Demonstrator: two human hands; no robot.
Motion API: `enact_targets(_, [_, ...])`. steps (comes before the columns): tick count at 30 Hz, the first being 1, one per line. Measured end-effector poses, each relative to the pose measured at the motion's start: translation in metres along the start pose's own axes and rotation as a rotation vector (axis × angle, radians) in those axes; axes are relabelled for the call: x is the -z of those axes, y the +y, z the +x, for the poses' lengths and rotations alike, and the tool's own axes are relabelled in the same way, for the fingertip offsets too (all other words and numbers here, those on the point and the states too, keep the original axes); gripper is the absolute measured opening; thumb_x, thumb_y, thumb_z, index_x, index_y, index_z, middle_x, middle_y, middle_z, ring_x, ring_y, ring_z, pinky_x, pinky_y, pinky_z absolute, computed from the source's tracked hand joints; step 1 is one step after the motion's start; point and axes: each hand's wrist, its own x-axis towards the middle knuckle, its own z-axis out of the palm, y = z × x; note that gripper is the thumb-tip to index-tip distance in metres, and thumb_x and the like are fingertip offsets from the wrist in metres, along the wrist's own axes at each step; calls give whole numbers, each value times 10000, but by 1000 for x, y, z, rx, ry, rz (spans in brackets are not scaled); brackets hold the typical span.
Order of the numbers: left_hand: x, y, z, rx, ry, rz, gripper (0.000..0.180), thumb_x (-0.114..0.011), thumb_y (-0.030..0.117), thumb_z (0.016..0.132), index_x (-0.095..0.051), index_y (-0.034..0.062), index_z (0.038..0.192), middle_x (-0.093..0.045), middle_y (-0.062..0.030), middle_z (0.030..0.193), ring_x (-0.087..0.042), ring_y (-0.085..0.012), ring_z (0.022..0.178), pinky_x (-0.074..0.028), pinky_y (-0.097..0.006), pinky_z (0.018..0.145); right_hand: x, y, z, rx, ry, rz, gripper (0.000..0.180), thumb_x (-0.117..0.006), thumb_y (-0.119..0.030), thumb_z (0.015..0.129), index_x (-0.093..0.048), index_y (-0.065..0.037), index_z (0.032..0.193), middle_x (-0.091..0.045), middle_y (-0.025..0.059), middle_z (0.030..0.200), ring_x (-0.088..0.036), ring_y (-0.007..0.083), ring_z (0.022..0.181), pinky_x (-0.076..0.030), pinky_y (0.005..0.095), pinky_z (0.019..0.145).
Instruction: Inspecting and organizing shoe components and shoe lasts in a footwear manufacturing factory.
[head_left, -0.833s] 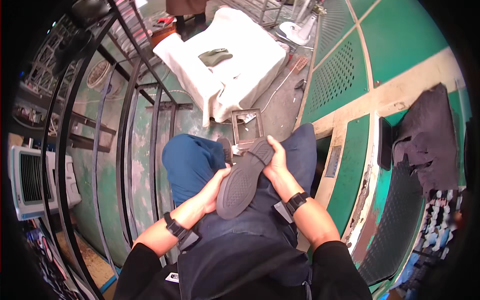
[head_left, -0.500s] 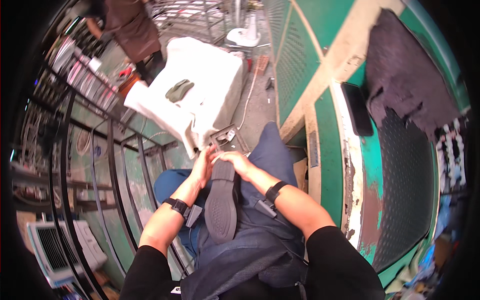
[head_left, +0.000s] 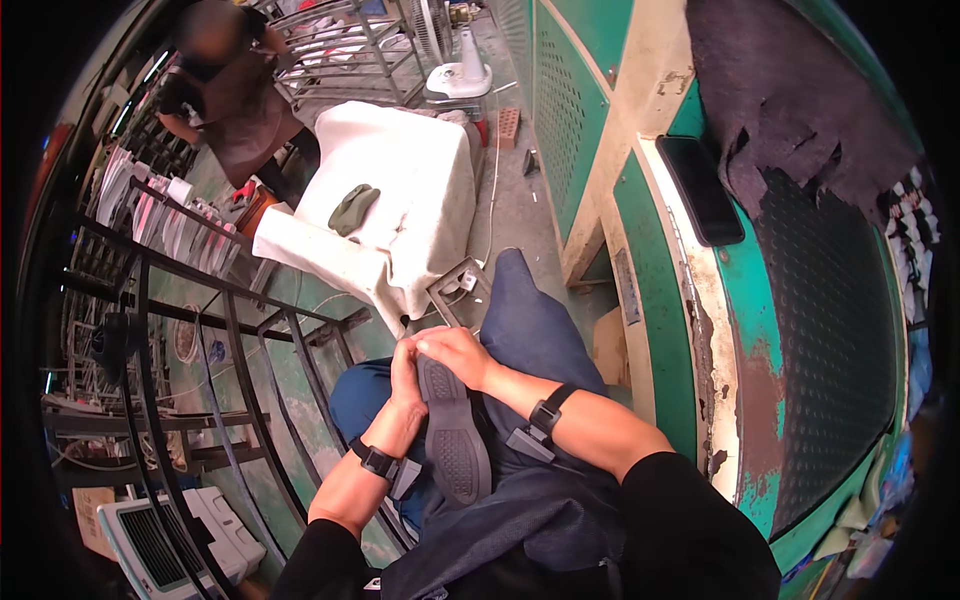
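A dark shoe (head_left: pixel 456 440) rests over my lap with its patterned sole facing up; its upper is hidden. Its heel end points away from me, and the rounded toe end lies near my apron (head_left: pixel 530 525). My left hand (head_left: pixel 405 375) closes along the left side of the heel end. From the right, my right hand (head_left: pixel 455 355) wraps over the far end of the heel, its fingers meeting the left hand's. Most fingertips are hidden behind the shoe. Each wrist wears a black strap with a grey box.
Ahead stands a white-draped table (head_left: pixel 390 170) with an olive-green piece (head_left: pixel 353 210) on it. A green machine (head_left: pixel 655 330) with a black phone (head_left: pixel 700 190) is at my right. Black metal racking (head_left: pixel 235 350) runs along my left. A person in a brown apron (head_left: pixel 240 110) stands beyond.
Both hands have come slightly nearer and closed further around the heel end. The shoe has shifted a little right and tilted. My view has shifted, bringing more of the other person into sight.
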Motion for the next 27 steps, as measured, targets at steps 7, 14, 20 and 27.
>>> enact_targets(7, [0, -1, -21, 132, 134, 3, 438, -488, 471, 983, -609, 115, 1207, -674, -29, 1042, -646, -172, 939, -530, -352, 852, 15, 10, 22, -173, 18, 234, 430, -464, -279, 1022, -701, 44, 864, -709, 87, 836, -656, 161, 767, -505, 295, 764])
enact_targets(14, [31, -53, -97, 422, -97, -534, 562, -528, 368, 896, -541, -23, 1300, -639, -267, 1204, -625, -407, 1120, -456, -535, 1029, 6, 16, 27, -363, 228, 338, 577, -429, -491, 990, -660, 18, 846, -702, 186, 819, -682, 278, 742, -560, 370, 721])
enact_targets(20, [-22, -44, -142, 223, 17, -479, 400, -521, 284, 963, -583, -4, 1234, -685, -154, 1163, -675, -261, 1035, -527, -399, 958, -4, -22, 18, -465, 72, 625, 584, -410, -512, 974, -664, 3, 868, -708, 183, 840, -670, 238, 775, -540, 338, 765])
enact_targets(27, [-7, -26, -148, 177, -134, -367, 457, -560, 231, 952, -502, -5, 1339, -645, -150, 1239, -659, -268, 1079, -520, -405, 980, 61, 62, 8, -604, 153, 70, 384, -516, -310, 986, -652, -22, 1201, -698, 96, 1077, -656, 180, 943, -506, 315, 868])
